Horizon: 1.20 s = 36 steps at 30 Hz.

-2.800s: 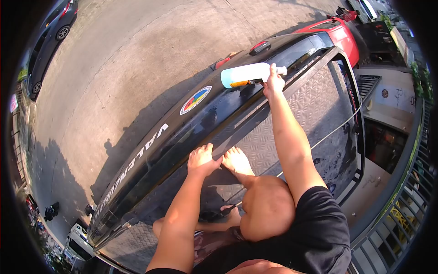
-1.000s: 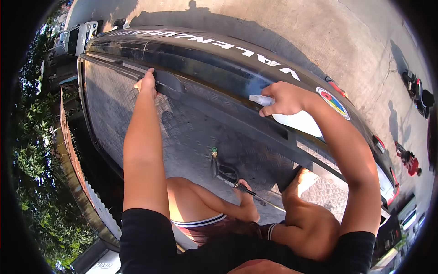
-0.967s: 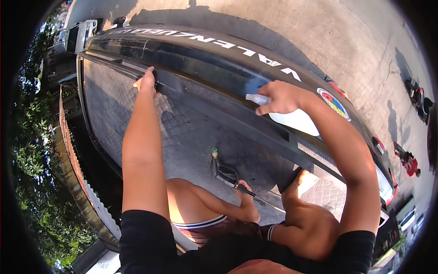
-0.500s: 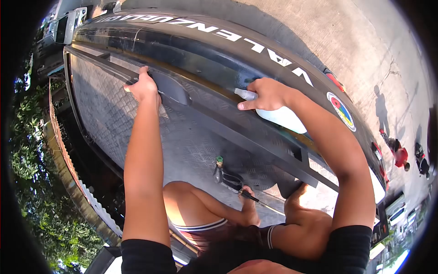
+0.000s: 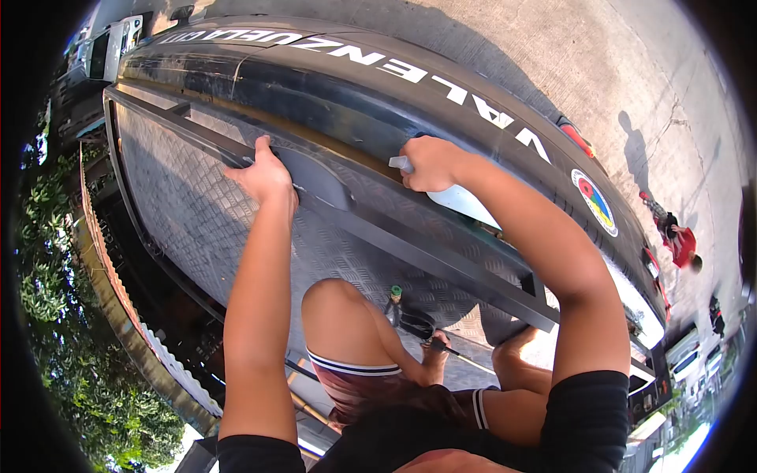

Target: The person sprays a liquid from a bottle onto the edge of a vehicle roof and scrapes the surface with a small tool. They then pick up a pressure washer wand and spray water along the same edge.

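My left hand (image 5: pixel 266 175) is wrapped round a dark metal rail (image 5: pixel 441 258) that runs slantwise across the view. A rounded grey panel (image 5: pixel 322 183) adjoins the rail just right of it. In my right hand (image 5: pixel 435 164) is a white spray bottle (image 5: pixel 467 205), held at its neck. Its pale nozzle (image 5: pixel 400 163) points left, and the hand and forearm cover part of the bottle. Close beyond the bottle lies the dark, glossy side of a vehicle (image 5: pixel 331 106), with large white lettering above.
I squat on a textured metal deck (image 5: pixel 189 173). Near my foot lies a black object with a green-capped end (image 5: pixel 396 293) and a thin rod. A person in red (image 5: pixel 682 246) is on the pavement at right. Trees (image 5: pixel 87 378) and a corrugated roof edge (image 5: pixel 150 339) line the left.
Both hands sit slightly lower or further left in view, partly from the camera shifting. My right thumb, stretched out before, is now tucked round the bottle's neck. The left hand keeps its hold on the rail.
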Motion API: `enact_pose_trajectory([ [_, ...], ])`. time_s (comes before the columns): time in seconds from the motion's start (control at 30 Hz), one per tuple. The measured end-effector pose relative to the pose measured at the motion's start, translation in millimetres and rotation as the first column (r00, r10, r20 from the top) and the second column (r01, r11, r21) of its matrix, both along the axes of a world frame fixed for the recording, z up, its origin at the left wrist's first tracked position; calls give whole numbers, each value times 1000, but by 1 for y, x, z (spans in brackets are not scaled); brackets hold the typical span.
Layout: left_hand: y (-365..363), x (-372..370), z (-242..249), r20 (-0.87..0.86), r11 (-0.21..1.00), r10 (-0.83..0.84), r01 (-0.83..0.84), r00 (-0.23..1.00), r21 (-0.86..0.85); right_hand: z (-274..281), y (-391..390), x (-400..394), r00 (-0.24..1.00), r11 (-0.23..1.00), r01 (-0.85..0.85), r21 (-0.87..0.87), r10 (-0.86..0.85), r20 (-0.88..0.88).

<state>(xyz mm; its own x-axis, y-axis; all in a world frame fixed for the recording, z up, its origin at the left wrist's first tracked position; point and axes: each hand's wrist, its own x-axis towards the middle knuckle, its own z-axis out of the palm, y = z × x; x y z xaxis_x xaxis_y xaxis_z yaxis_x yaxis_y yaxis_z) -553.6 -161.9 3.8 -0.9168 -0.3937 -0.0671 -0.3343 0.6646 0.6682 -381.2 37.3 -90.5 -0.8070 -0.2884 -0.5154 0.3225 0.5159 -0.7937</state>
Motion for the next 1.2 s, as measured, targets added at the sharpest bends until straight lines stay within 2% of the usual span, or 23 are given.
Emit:
enact_pose_trajectory([
  [0.07,1,1,-1,-13,1000,-2,2,1000,12,21,-4,-12,998,994,19,106,-25,53],
  [0.17,5,3,4,4,999,31,-31,1000,41,17,-15,-25,997,992,-29,120,21,70],
  [0.27,4,2,0,-4,998,25,-25,1000,50,-16,-36,-24,995,987,64,145,-51,-89],
  [0.37,9,4,5,10,999,41,-41,999,6,14,-30,-49,999,996,41,73,-42,8],
  [0.47,13,2,6,44,997,63,-61,997,-51,41,-30,-84,998,995,29,96,-34,47],
  [0.57,6,5,8,70,998,68,-67,995,-18,26,-42,-112,991,993,118,22,-116,-58],
  [0.7,8,3,6,54,997,65,-67,996,28,38,-47,-140,1000,996,19,85,-21,14],
  [0.8,9,2,7,79,996,89,-89,993,-15,33,-54,-155,996,995,42,94,-35,-76],
  [0.9,14,5,15,138,993,93,-80,986,-92,38,-55,-168,999,996,42,73,-42,4],
  [1.0,11,3,12,123,993,82,-71,989,-95,42,-56,-176,999,996,34,88,-32,-33],
  [1.1,15,3,19,185,992,125,-126,975,-8,37,-57,-184,990,992,114,53,-109,-85],
  [1.2,16,3,19,173,992,116,-122,978,23,38,-55,-196,995,994,80,79,-74,-69],
])
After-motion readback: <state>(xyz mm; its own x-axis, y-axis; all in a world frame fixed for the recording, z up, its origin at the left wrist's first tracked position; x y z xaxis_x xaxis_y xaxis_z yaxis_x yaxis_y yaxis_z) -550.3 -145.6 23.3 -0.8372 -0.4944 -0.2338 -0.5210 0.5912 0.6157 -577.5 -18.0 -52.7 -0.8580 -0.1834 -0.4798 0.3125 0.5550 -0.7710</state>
